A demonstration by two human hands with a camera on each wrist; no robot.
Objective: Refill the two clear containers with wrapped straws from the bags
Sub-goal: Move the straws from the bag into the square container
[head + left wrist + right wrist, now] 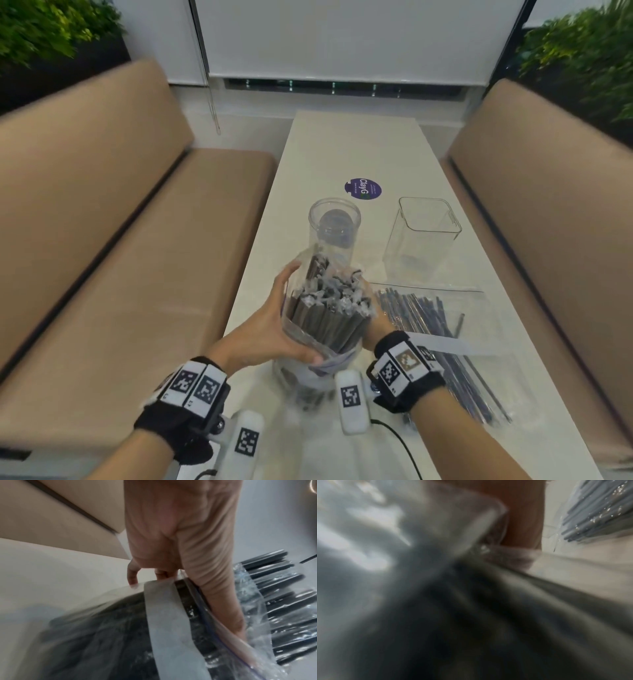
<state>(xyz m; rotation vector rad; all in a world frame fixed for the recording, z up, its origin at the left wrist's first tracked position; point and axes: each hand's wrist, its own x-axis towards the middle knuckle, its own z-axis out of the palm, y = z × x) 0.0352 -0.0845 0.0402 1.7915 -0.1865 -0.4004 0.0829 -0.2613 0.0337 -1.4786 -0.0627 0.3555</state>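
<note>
A clear zip bag of dark wrapped straws [327, 317] stands upright near the table's front, its open top bristling with wrapper ends. My left hand [270, 325] grips its left side, thumb low and fingers curved round the plastic; the left wrist view shows that hand [180, 534] on the bag [171, 628]. My right hand [375, 323] holds the right side, fingers hidden behind the bag. The right wrist view is blurred. Just behind the bag stands the round clear container [334, 222], and the square clear container [423, 236] stands to its right. Both look empty.
A second bag of dark straws [442, 329] lies flat on the white table [359, 147] at the right, also in the right wrist view [599, 517]. A purple sticker [363, 188] sits beyond the containers. Tan benches [120, 257] flank the table on both sides.
</note>
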